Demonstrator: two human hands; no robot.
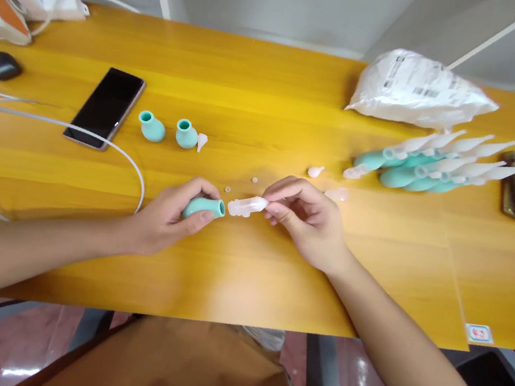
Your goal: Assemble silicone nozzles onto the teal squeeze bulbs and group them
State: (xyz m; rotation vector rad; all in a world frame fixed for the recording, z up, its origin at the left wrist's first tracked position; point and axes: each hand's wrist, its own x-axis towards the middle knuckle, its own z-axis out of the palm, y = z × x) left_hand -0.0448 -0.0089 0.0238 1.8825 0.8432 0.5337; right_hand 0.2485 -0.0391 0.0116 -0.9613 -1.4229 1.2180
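Teal bulb (204, 208) lies gripped in your left hand (167, 217), its open mouth facing right; just beside it, your right hand (309, 221) pinches a clear tip (246, 206) between narrow fingers (282, 192), long axis level above the table (243, 276), in line with the mouth.

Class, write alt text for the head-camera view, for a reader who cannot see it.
Over a yellow table, the left hand grips a teal bulb while the right hand holds a clear tip at its opening. Two more bulbs stand behind, beside a phone; assembled pieces lie at right.
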